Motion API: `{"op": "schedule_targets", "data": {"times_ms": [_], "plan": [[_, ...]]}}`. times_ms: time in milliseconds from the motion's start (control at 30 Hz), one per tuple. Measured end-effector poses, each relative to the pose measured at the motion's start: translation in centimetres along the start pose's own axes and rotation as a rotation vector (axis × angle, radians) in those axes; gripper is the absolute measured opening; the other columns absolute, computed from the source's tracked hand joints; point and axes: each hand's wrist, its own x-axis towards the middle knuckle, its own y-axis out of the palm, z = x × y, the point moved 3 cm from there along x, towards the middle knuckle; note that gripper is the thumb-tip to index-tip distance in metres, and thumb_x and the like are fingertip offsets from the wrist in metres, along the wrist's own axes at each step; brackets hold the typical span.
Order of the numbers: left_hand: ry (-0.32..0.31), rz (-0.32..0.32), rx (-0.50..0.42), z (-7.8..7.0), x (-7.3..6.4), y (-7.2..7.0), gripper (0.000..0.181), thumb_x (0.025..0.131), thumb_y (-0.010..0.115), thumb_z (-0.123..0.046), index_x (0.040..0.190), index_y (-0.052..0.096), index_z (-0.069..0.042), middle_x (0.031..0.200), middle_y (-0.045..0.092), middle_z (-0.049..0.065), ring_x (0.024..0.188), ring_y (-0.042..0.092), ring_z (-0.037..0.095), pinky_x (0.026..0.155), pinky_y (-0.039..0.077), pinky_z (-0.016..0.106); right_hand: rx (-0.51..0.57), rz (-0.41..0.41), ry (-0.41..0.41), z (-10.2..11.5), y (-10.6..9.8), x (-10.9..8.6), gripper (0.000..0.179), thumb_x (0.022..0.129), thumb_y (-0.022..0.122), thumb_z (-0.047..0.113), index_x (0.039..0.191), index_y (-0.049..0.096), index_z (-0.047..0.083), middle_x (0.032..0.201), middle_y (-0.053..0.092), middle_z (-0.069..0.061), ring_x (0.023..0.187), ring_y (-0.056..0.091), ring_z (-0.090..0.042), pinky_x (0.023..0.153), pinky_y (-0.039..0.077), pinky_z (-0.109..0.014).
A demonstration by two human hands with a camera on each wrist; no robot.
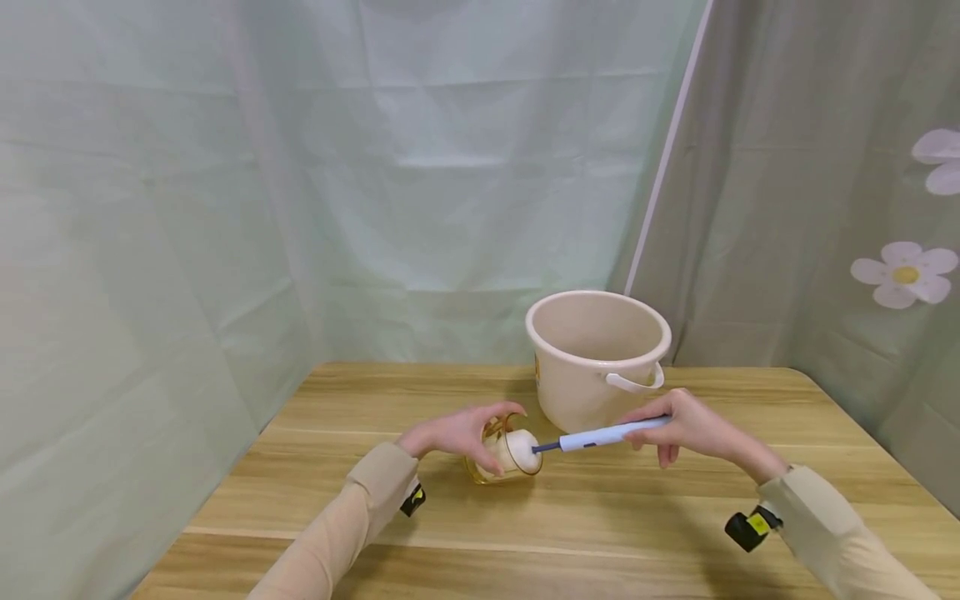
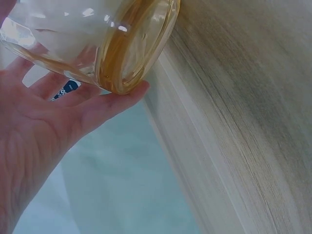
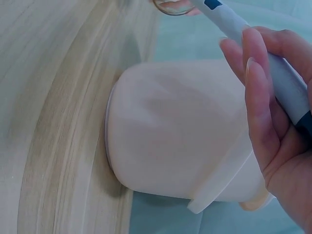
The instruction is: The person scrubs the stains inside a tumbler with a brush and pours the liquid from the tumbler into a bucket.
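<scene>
I have the left hand [image 1: 467,433] curled around a tilted amber glass [image 2: 83,41] over the bench [image 1: 600,533], the right hand [image 1: 688,429] gripping a blue-handled brush [image 1: 600,437] whose white head [image 1: 522,448] sits inside the glass.

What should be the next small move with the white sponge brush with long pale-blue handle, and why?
Probably a gentle twist of the long pale-blue handle, held in the right hand, because the white sponge head sits inside the tilted, transparent amber glass cup, and the left hand grips this cup.
</scene>
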Motion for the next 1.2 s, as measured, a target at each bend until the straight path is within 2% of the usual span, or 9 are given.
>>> {"op": "schedule_targets", "data": {"times_ms": [100, 267, 367, 500, 667, 933, 1067, 1200], "plan": [[0.002, 0.005, -0.009, 0.12, 0.02, 0.02, 0.086, 0.064, 0.082, -0.028, 0.135, 0.035, -0.013, 0.125, 0.044, 0.006, 0.108, 0.042, 0.014, 0.087, 0.035, 0.034, -0.005, -0.007, -0.008, -0.14, 0.03, 0.05, 0.023, 0.084, 0.064, 0.009, 0.104, 0.065, -0.003, 0.072, 0.065, -0.001, 0.043, 0.056, -0.020, 0.039, 0.045, -0.033], [0.009, 0.009, -0.025, 0.20, 0.05, 0.02, 0.087, 0.064, 0.082, -0.029, 0.135, 0.035, -0.012, 0.127, 0.042, 0.012, 0.109, 0.041, 0.016, 0.087, 0.035, 0.034, -0.002, -0.028, -0.007, -0.42, 0.03, 0.16, 0.024, 0.084, 0.064, 0.006, 0.104, 0.063, -0.006, 0.072, 0.065, -0.002, 0.044, 0.056, -0.030, 0.039, 0.045, -0.034], [0.008, 0.007, -0.017, 0.22, 0.06, 0.00, 0.087, 0.063, 0.082, -0.030, 0.135, 0.035, -0.013, 0.124, 0.044, 0.007, 0.107, 0.042, 0.016, 0.084, 0.036, 0.033, 0.002, -0.039, 0.001, -0.32, 0.00, 0.17, 0.024, 0.084, 0.064, 0.007, 0.104, 0.063, -0.006, 0.072, 0.065, -0.002, 0.045, 0.056, -0.033, 0.039, 0.045, -0.034], [0.010, 0.004, -0.003, 0.29, 0.08, 0.02, 0.087, 0.062, 0.082, -0.030, 0.135, 0.036, -0.015, 0.117, 0.045, 0.000, 0.102, 0.043, 0.015, 0.081, 0.038, 0.032, -0.009, -0.058, 0.007, -0.04, -0.07, 0.18, 0.024, 0.083, 0.066, 0.011, 0.103, 0.065, -0.003, 0.071, 0.065, -0.003, 0.045, 0.057, -0.030, 0.039, 0.045, -0.034], [0.010, 0.001, -0.004, 0.31, 0.06, 0.05, 0.086, 0.062, 0.082, -0.029, 0.134, 0.036, -0.017, 0.117, 0.045, -0.001, 0.101, 0.044, 0.014, 0.079, 0.039, 0.032, -0.031, -0.073, 0.023, 0.04, -0.30, 0.12, 0.025, 0.082, 0.068, 0.017, 0.101, 0.066, 0.001, 0.070, 0.065, -0.003, 0.045, 0.057, -0.029, 0.039, 0.045, -0.036], [0.015, 0.003, 0.000, 0.33, 0.07, 0.04, 0.086, 0.064, 0.081, -0.031, 0.135, 0.035, -0.017, 0.126, 0.043, 0.005, 0.109, 0.041, 0.015, 0.085, 0.037, 0.032, -0.053, -0.039, 0.027, 0.18, -0.35, 0.12, 0.023, 0.083, 0.066, 0.019, 0.101, 0.067, 0.004, 0.071, 0.065, -0.003, 0.045, 0.057, -0.031, 0.040, 0.046, -0.037], [0.016, 0.010, -0.009, 0.35, 0.11, 0.01, 0.087, 0.064, 0.081, -0.030, 0.135, 0.035, -0.015, 0.127, 0.042, 0.011, 0.108, 0.041, 0.016, 0.085, 0.036, 0.033, -0.062, -0.024, 0.025, 0.15, -0.32, 0.14, 0.023, 0.083, 0.066, 0.020, 0.101, 0.067, 0.004, 0.071, 0.065, -0.002, 0.044, 0.057, -0.027, 0.040, 0.045, -0.036], [0.008, 0.016, -0.019, 0.40, 0.15, 0.05, 0.085, 0.064, 0.082, -0.028, 0.135, 0.035, -0.019, 0.123, 0.044, 0.013, 0.103, 0.043, 0.016, 0.082, 0.037, 0.032, -0.048, -0.004, 0.026, 0.06, -0.21, 0.21, 0.023, 0.084, 0.065, 0.019, 0.101, 0.067, 0.004, 0.071, 0.064, -0.003, 0.043, 0.057, -0.022, 0.040, 0.045, -0.038]]}}
